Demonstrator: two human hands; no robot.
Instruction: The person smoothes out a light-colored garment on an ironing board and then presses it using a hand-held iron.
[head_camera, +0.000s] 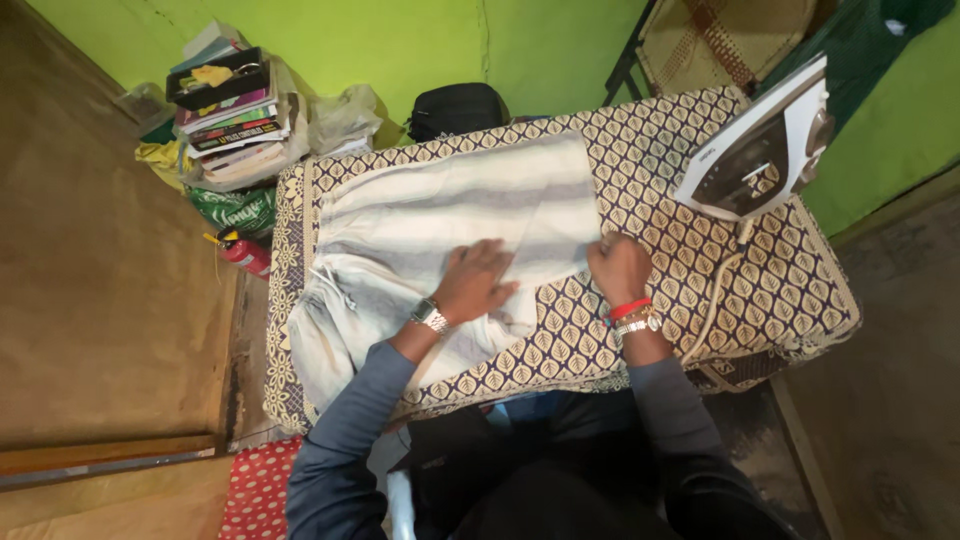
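A pale striped cloth garment (460, 215) lies spread over a table covered with a dark leaf-patterned cloth (690, 180). My left hand (478, 280) presses flat on the garment's near part, fingers spread, a watch on the wrist. My right hand (620, 268) rests on the garment's right edge with fingers curled on the fabric, bangles on the wrist. A white and dark clothes iron (765, 145) stands on its heel at the table's far right, its cord (715, 300) trailing toward me.
A stack of books with a black tray (228, 110) stands at the far left by the green wall. A small red extinguisher (240, 250) lies on the floor beside it. A black bag (458, 108) sits behind the table. A folding chair (720, 40) is at the back right.
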